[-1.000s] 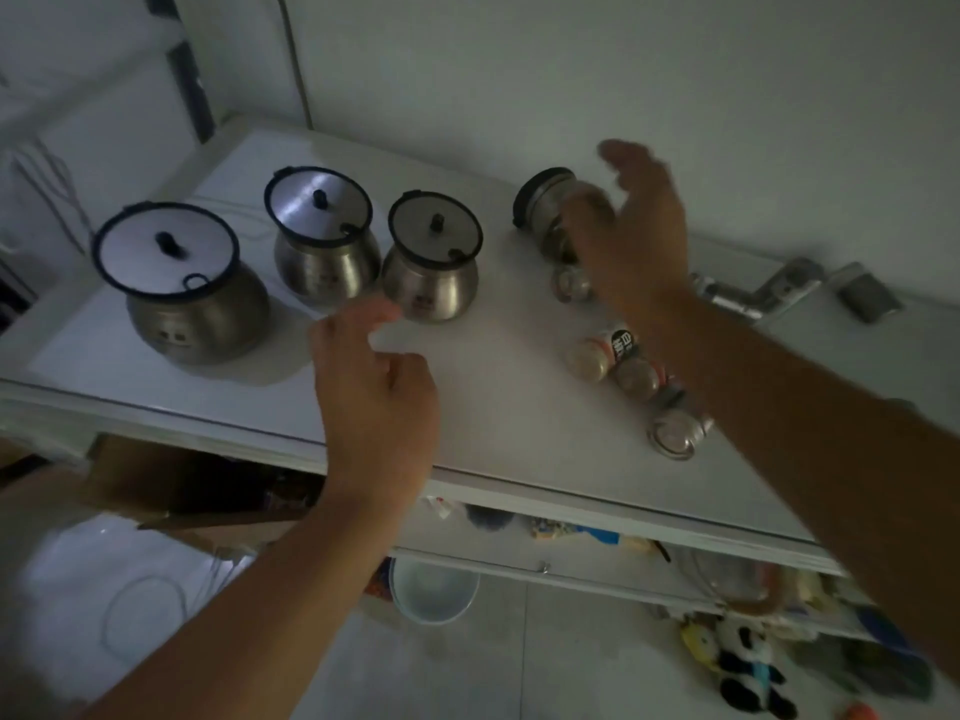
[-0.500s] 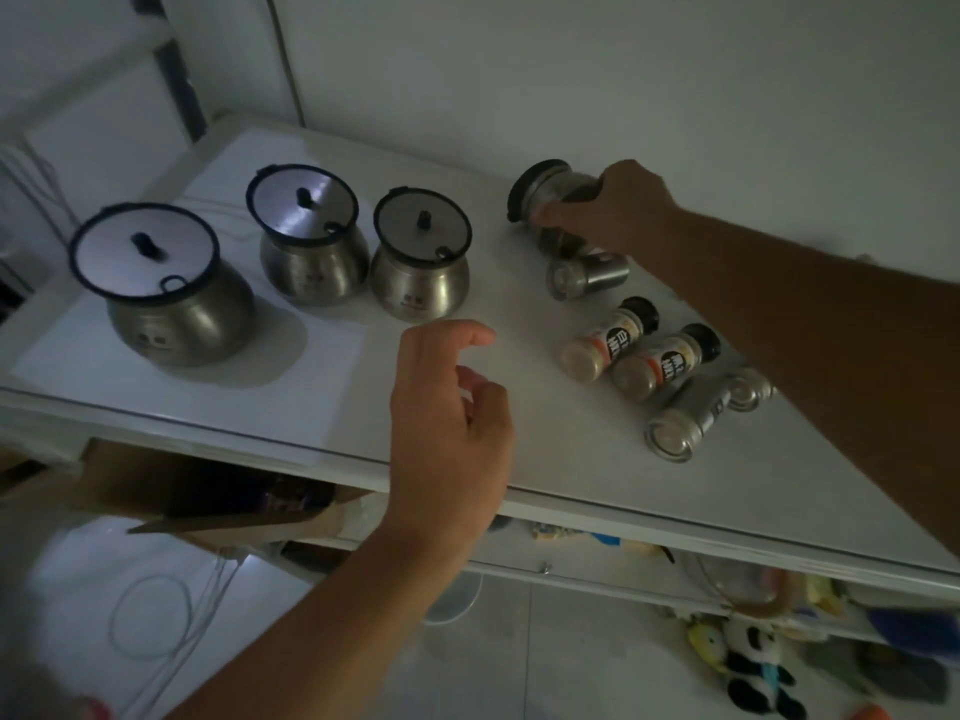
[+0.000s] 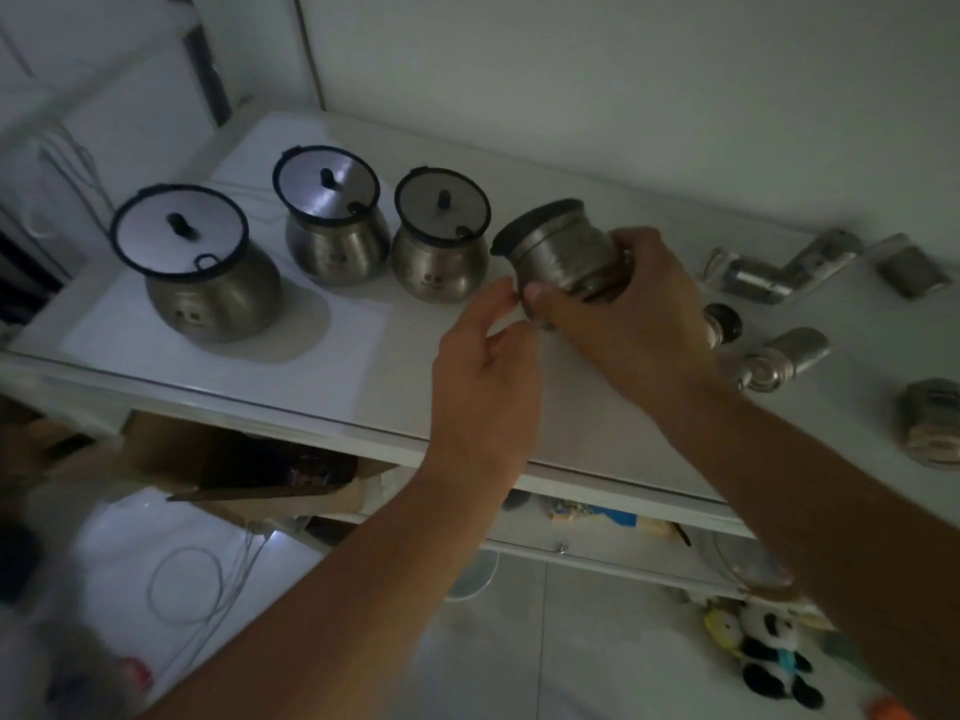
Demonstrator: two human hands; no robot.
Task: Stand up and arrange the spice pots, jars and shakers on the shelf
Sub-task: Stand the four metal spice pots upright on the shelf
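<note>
1. Moved left since the earlier frame: jar, now held tilted over the shelf, just right of the pots.
2. Three lidded pots stand upright in a row at left.
3. Left hand: fingers loosely curled, grasping nothing, just beside the jar.
4. Right hand: grasping the jar.
5. Shakers lie on their sides at right.

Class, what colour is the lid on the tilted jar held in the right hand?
Black lid on the silver jar in the right hand; head view shows it best.

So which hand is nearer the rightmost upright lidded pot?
Left. The left hand hovers just front-right of the pot; the right hand, gripping a tilted jar, is farther right.
</note>
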